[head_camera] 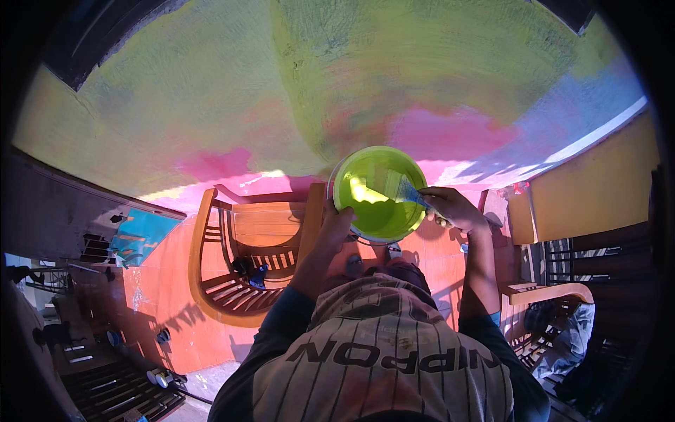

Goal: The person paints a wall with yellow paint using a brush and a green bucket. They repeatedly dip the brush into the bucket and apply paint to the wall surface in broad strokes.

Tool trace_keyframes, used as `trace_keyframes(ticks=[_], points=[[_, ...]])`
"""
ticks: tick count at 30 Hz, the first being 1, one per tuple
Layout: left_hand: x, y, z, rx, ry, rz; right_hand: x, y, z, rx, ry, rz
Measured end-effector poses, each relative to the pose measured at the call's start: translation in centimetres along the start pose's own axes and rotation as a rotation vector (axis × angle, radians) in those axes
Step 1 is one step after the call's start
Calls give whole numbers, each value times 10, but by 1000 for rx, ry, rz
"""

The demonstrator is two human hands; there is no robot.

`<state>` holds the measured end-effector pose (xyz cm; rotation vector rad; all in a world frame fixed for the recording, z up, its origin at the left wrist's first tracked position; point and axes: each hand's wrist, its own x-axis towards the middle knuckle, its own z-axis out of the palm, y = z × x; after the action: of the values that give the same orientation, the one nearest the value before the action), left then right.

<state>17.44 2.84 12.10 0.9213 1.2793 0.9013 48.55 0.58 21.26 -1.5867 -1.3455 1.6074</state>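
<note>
My left hand grips the near left rim of a round bucket that holds yellow-green paint and has a thin wire handle. In my right hand is a paintbrush, its blue-smeared end reaching over the bucket's right rim to the inside. The brush's far end merges with the paint, so how deep it sits cannot be told. Beyond the bucket rises a wall with streaky yellow-green over pink and blue patches.
A wooden armchair stands left of me against the wall, with dark and blue items on it. Another wooden chair at the right bears cloth. Sandals lie on the orange tiled floor's edge at lower left. A turquoise sheet is at the left.
</note>
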Motion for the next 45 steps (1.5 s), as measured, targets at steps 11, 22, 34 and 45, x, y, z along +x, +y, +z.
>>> trace_keyframes(ticks=[11, 22, 34, 45], points=[[7, 33, 45, 62, -93, -222, -81, 50, 12, 11, 411, -248], [58, -13, 96, 263, -61, -39, -95, -14, -72, -977, 80, -88], [86, -27, 163, 203, 29, -30, -71, -29, -164, -1093, -80, -73], [102, -16, 172, -27, 63, -148, -93, -16, -249, -605, 211, 18]])
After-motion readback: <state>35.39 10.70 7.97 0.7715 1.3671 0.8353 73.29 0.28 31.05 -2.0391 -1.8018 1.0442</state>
